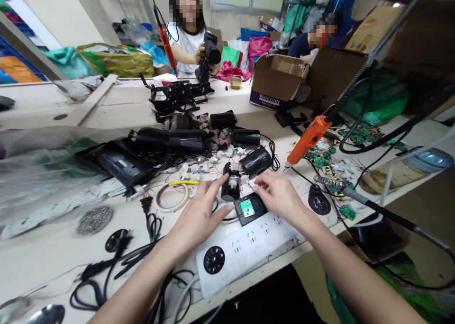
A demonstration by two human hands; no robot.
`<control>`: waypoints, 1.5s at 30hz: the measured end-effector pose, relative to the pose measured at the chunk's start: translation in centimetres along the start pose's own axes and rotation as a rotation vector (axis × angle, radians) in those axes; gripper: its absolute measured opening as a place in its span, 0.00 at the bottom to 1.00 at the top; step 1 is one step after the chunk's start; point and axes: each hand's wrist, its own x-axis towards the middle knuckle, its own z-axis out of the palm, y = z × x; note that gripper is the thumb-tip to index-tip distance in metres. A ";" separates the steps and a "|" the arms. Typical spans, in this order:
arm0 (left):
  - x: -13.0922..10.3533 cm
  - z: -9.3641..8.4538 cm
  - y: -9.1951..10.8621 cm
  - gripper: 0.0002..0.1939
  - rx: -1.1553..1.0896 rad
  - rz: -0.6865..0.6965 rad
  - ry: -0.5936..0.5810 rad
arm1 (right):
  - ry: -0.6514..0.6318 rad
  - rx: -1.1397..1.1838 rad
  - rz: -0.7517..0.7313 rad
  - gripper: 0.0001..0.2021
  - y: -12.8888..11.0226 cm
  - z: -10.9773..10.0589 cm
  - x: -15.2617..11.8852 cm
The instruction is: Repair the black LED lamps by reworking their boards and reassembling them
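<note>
Two parts of an opened black device lie in front of me. One is a black housing [225,190] with a pale motor-like part inside. The other is a flat black piece [262,203] carrying a green circuit board [247,208], and thin red wires run between them. My left hand [203,210] has thumb and fingers spread, the index fingertip at the housing's left edge and the thumb near the flat piece. Over the flat piece's upper right, my right hand [279,196] has thumb and forefinger pinched near the wires. What sits between those fingertips is too small to name.
A white power strip [245,255] lies along the near edge. An orange electric screwdriver [310,137] hangs at right, near a soldering iron [355,197] and loose circuit boards [322,160]. Black housings [174,139] are piled behind. Across the table, a person [188,49] holds a black device.
</note>
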 end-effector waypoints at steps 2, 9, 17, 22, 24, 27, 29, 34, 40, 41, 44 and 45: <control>1.4 0.6 0.1 0.32 0.023 -0.028 -0.001 | -0.012 0.036 0.022 0.05 0.6 0.6 -2.2; 3.8 2.6 -0.9 0.33 -0.001 -0.095 0.124 | -0.037 0.176 0.095 0.06 0.7 3.0 -3.9; 3.6 2.8 -1.2 0.31 -0.192 -0.250 0.167 | -0.068 0.310 0.205 0.12 0.1 3.7 -3.7; 3.4 3.8 -2.2 0.30 -0.424 -0.345 0.180 | -0.057 0.461 0.300 0.13 -0.4 3.6 -3.2; 3.4 4.1 -2.6 0.29 -0.518 -0.366 0.188 | -0.034 0.517 0.329 0.14 -0.7 3.6 -2.8; 3.4 4.1 -3.1 0.28 -0.539 -0.368 0.181 | 0.009 0.521 0.322 0.14 -1.1 3.9 -2.0; 3.3 3.8 -3.3 0.28 -0.455 -0.371 0.159 | 0.021 0.500 0.305 0.14 -1.2 4.1 -1.5; 2.3 2.8 -3.4 0.24 -0.045 -0.176 0.269 | -0.005 0.532 0.295 0.11 -1.0 4.9 -0.9; 0.0 1.9 -2.8 0.18 -0.091 -0.051 0.249 | -0.082 0.655 0.318 0.10 -0.9 5.4 -0.4; -0.3 1.9 -2.7 0.19 -0.131 -0.063 0.241 | -0.098 0.674 0.326 0.10 -1.0 5.4 -0.3; -1.1 2.2 -2.6 0.19 -0.270 -0.117 0.238 | -0.150 0.732 0.357 0.10 -1.2 5.1 -0.1; -1.3 2.3 -2.5 0.19 -0.326 -0.138 0.232 | -0.169 0.752 0.367 0.11 -1.3 5.0 0.0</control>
